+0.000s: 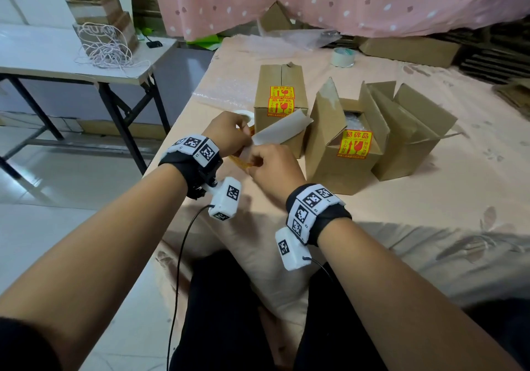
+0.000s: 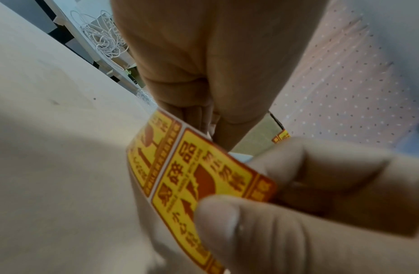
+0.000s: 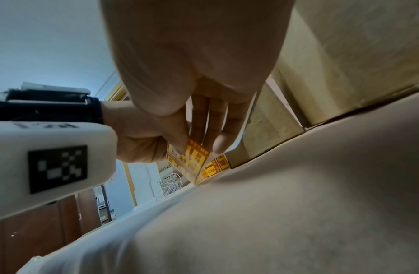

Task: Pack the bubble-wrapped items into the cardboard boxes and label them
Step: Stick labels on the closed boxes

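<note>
- Both forearms reach in from the near edge, each with a black wrist strap carrying white coded blocks.
- Left hand, left of the closed box: fingers curled round the label strip, a glossy run of yellow stickers with red print on white backing paper that trails up across the closed box's front.
- Right hand, just right of the left hand and below the closed box: thumb and forefinger pinch a corner of one sticker; the remaining fingers curl loosely.
- Closed box: plain brown cardboard, upright on the pink floral tablecloth, two yellow stickers stacked on its front.
- Open box, just right of the closed box: flaps raised, one sticker on its front, a bubble-wrapped item inside.
- Second open box, right of that: contents hidden.
- Tape roll, behind the closed box, to its right.
</note>
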A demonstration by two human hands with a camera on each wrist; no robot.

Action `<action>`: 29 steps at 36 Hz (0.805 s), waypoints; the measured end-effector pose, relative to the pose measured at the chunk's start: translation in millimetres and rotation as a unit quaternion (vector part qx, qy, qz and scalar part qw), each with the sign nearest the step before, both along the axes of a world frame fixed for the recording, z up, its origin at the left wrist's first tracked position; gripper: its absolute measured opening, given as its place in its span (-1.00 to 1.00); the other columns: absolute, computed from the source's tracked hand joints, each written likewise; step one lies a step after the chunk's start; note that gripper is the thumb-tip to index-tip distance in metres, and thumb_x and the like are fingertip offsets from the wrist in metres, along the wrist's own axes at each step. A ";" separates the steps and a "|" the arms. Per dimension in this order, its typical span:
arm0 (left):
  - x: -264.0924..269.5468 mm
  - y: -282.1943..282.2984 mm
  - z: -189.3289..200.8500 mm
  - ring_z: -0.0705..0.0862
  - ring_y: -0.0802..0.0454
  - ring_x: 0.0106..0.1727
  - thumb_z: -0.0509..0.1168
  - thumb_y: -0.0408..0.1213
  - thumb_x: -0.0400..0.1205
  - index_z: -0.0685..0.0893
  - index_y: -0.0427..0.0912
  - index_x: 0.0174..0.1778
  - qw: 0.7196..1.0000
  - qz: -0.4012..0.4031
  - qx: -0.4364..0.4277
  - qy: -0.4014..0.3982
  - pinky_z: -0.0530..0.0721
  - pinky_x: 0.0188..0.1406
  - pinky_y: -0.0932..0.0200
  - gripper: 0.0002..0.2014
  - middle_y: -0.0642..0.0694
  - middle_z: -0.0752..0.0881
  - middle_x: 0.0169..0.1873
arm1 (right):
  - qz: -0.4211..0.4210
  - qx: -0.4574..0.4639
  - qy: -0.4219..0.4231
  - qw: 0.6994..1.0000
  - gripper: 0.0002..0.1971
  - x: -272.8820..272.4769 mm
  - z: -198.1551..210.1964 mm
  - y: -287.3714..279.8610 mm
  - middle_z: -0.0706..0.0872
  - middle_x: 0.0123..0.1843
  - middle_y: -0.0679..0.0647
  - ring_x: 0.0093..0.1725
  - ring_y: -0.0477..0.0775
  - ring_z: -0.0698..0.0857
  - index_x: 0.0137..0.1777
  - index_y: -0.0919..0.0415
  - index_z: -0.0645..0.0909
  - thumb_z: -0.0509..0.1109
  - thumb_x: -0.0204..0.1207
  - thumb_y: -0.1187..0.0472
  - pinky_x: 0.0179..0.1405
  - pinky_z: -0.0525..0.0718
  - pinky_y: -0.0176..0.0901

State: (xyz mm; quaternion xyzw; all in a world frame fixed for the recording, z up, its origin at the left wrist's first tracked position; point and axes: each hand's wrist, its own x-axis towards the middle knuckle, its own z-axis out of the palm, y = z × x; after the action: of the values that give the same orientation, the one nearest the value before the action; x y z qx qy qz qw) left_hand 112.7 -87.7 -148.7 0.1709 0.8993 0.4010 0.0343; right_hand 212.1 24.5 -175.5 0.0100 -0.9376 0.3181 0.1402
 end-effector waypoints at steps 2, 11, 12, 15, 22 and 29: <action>1.5 0.7 0.4 0.77 -0.14 -0.05 0.33 -0.43 0.48 0.64 -0.25 -0.33 1.000 -0.009 0.009 -0.002 0.81 0.00 -0.12 -0.93 -0.11 0.72 0.33 | 0.004 0.014 0.010 1.000 -0.82 1.5 -0.5 0.9 0.70 -0.34 0.00 -0.24 0.14 0.65 -0.39 0.09 0.65 0.45 0.35 0.35 -0.26 0.67 0.00; 5.7 1.5 2.4 0.80 -0.28 -0.14 0.33 -0.43 0.50 0.58 -0.11 -0.41 0.999 -0.013 0.029 -0.009 0.83 -0.11 -0.13 -0.80 -0.18 0.76 0.02 | 0.012 0.037 0.002 0.999 -0.90 6.9 0.1 8.2 0.78 -0.29 0.08 -0.19 0.20 0.67 -0.29 0.17 0.74 0.42 0.35 0.34 -0.25 0.68 0.01; 5.9 1.8 1.9 0.80 -0.26 -0.20 0.34 -0.43 0.51 0.58 -0.11 -0.41 0.999 -0.015 0.033 -0.013 0.84 -0.14 -0.10 -0.80 -0.22 0.80 0.02 | 0.010 0.031 -0.003 0.999 -0.92 7.2 -0.6 9.5 0.77 -0.26 0.08 -0.17 0.20 0.67 -0.29 0.16 0.71 0.42 0.35 0.33 -0.23 0.69 0.03; 5.8 2.1 -1.1 0.78 -0.19 -0.28 0.38 -0.42 0.51 0.59 -0.13 -0.39 0.999 -0.026 0.045 -0.013 0.81 -0.20 -0.04 -0.81 -0.28 0.82 -0.11 | -0.004 -0.006 -0.012 1.000 -0.82 7.8 -2.5 13.5 0.77 -0.21 -0.04 -0.12 0.14 0.68 -0.34 0.01 0.57 0.46 0.38 0.29 -0.15 0.70 0.01; 8.6 -1.1 -6.0 0.67 -0.07 -0.44 0.43 -0.42 0.56 0.57 -0.17 -0.32 0.995 -0.052 0.078 -0.040 0.72 -0.29 0.04 -0.80 -0.23 0.73 -0.45 | -0.013 -0.055 -0.048 0.997 -0.88 10.5 -4.7 16.3 0.71 -0.30 -0.01 -0.19 0.17 0.68 -0.32 0.02 0.55 0.41 0.37 0.22 -0.14 0.73 0.12; 20.6 -1.0 11.7 0.63 -0.09 -0.22 0.20 -0.19 0.49 0.57 -0.25 -0.25 0.992 -0.124 -0.032 0.001 0.57 -0.21 0.07 -0.82 -0.21 0.67 -0.25 | -0.051 -0.110 -0.065 0.990 -0.90 6.2 -7.7 21.8 0.74 -0.20 0.11 -0.14 0.22 0.70 -0.17 0.11 0.50 0.35 0.55 0.21 -0.10 0.70 0.13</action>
State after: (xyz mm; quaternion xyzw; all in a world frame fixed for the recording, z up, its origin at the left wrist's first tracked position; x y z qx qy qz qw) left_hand 133.2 -88.7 -137.0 0.2806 0.8834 0.3648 0.0884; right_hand 218.3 46.3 -183.2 -0.0742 -0.9033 0.4117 0.0951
